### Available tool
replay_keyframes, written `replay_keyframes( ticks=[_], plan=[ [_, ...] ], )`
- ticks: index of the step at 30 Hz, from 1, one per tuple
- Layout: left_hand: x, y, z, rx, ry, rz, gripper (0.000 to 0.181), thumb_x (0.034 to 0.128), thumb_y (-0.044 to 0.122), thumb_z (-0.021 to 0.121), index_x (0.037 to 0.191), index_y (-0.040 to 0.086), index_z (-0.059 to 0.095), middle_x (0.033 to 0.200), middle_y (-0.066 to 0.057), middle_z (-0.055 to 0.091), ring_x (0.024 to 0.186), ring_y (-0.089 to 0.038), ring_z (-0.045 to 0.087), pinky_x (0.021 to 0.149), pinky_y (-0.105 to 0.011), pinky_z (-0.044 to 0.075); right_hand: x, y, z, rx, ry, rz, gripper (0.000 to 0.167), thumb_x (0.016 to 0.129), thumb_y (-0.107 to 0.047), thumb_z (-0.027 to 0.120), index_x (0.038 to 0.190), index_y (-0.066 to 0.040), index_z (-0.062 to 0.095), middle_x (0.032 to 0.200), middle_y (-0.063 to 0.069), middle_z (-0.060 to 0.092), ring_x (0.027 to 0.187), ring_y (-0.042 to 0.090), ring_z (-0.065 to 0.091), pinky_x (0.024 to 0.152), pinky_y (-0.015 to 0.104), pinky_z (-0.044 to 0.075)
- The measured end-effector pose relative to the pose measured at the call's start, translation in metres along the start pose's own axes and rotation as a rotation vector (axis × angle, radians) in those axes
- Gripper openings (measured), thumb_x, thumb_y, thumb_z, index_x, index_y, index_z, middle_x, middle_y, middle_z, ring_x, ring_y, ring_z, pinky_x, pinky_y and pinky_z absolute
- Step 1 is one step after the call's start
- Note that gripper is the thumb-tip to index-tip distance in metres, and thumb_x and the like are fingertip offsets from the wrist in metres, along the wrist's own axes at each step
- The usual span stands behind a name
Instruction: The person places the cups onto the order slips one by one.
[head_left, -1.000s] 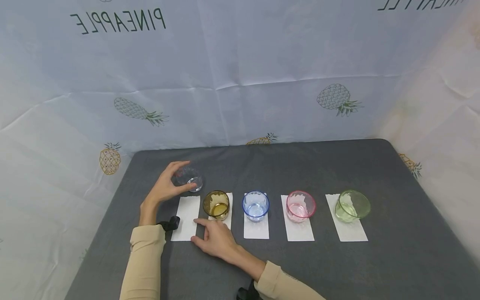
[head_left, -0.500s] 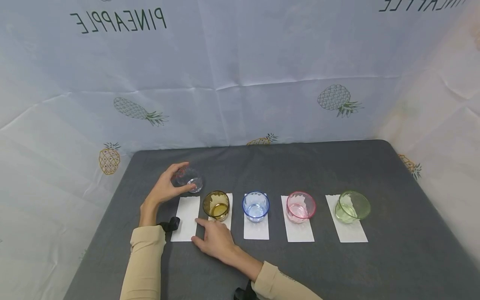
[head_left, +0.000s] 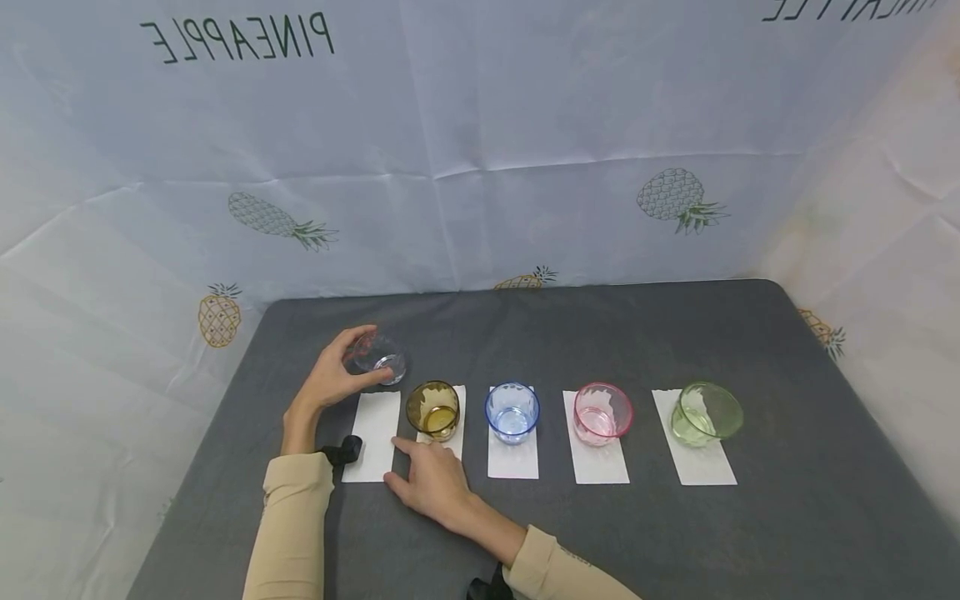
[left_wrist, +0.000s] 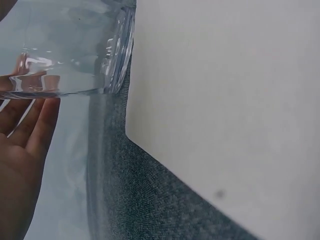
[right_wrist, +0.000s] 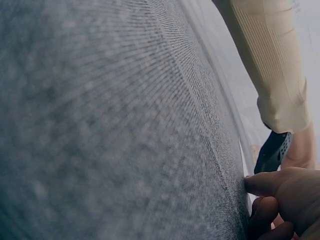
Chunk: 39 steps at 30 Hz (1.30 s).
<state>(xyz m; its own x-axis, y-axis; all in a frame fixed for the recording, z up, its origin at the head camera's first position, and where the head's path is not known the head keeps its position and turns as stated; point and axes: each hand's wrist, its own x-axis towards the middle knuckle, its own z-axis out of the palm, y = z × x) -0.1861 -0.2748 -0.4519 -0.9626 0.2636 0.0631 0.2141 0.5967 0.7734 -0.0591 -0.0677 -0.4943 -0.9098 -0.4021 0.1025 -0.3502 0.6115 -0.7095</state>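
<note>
In the head view my left hand [head_left: 333, 377] grips a clear glass [head_left: 381, 362] just beyond the far edge of the leftmost white paper [head_left: 373, 437]. The left wrist view shows the glass [left_wrist: 70, 55] from the side, with fingers [left_wrist: 42, 125] against its wall and its base close to the paper's edge [left_wrist: 210, 100]. My right hand [head_left: 433, 479] lies at that paper's right edge, index fingertip and thumb tip touching there. An amber glass [head_left: 433, 411] stands just beyond it on another paper strip. In the right wrist view the thumb [right_wrist: 265, 183] meets the surface; the other fingers are partly hidden.
Further right, a blue glass [head_left: 512, 414], a pink glass [head_left: 602, 413] and a green glass [head_left: 705, 414] stand in a row, each on a white paper strip. Dark grey cloth [head_left: 600, 542] covers the table. A pineapple-print curtain [head_left: 480, 125] hangs behind.
Almost nothing differs. My right forearm has shifted very slightly left, while both hands, the clear glass and the paper keep their places.
</note>
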Motion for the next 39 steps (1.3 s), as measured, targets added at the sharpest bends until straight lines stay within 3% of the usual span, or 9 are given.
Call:
replay_keyframes(
  ticks=[5,16,24,30,35,39],
  plan=[
    [-0.001,0.001,0.0,-0.012,0.008,0.022,0.084,0.0838,0.012,0.083,0.155,0.002,0.039,0.151,-0.025,0.046,0.134,-0.045,0.049,0.114,-0.063,0.039,0.001,-0.001,0.0,-0.016,0.007,-0.002,0.046,0.087,-0.027,0.081,0.128,-0.009,0.072,0.046,-0.01,0.051,0.04,-0.008,0.029,0.036,0.014,0.026],
    [-0.004,0.004,-0.003,-0.021,0.041,0.056,0.08,0.0861,0.015,0.082,0.154,0.003,0.041,0.148,-0.022,0.048,0.136,-0.042,0.048,0.116,-0.061,0.038,0.002,-0.001,0.0,-0.02,0.013,-0.015,0.045,0.087,-0.028,0.081,0.127,-0.009,0.072,0.046,-0.009,0.052,0.04,-0.008,0.029,0.036,0.014,0.025],
    [-0.012,0.016,-0.008,-0.022,0.048,0.091,0.082,0.0831,0.013,0.085,0.154,0.008,0.044,0.147,-0.021,0.05,0.135,-0.041,0.049,0.115,-0.062,0.038,0.0,0.0,0.001,-0.012,0.001,-0.009,0.045,0.087,-0.027,0.08,0.127,-0.008,0.072,0.046,-0.008,0.053,0.04,-0.009,0.03,0.036,0.014,0.026],
    [-0.017,0.032,-0.011,-0.013,0.057,0.132,0.081,0.0812,0.013,0.087,0.152,0.014,0.047,0.146,-0.018,0.052,0.131,-0.036,0.051,0.112,-0.063,0.04,0.0,0.001,0.0,0.001,0.007,-0.016,0.045,0.087,-0.026,0.08,0.127,-0.007,0.072,0.045,-0.009,0.05,0.04,-0.009,0.027,0.036,0.014,0.024],
    [-0.023,0.048,-0.015,0.009,0.069,0.183,0.082,0.0791,0.011,0.088,0.152,0.014,0.049,0.144,-0.013,0.055,0.128,-0.03,0.053,0.109,-0.055,0.045,0.0,0.001,0.0,-0.002,0.015,-0.025,0.045,0.087,-0.026,0.08,0.127,-0.007,0.072,0.045,-0.009,0.049,0.04,-0.009,0.026,0.035,0.014,0.024],
    [-0.028,0.056,-0.018,0.046,0.069,0.201,0.083,0.0779,0.012,0.089,0.151,0.011,0.049,0.144,-0.01,0.056,0.127,-0.028,0.053,0.108,-0.04,0.048,0.0,0.001,0.0,-0.011,0.021,-0.027,0.045,0.087,-0.027,0.081,0.126,-0.007,0.073,0.045,-0.009,0.05,0.04,-0.009,0.027,0.036,0.013,0.024]
  ],
)
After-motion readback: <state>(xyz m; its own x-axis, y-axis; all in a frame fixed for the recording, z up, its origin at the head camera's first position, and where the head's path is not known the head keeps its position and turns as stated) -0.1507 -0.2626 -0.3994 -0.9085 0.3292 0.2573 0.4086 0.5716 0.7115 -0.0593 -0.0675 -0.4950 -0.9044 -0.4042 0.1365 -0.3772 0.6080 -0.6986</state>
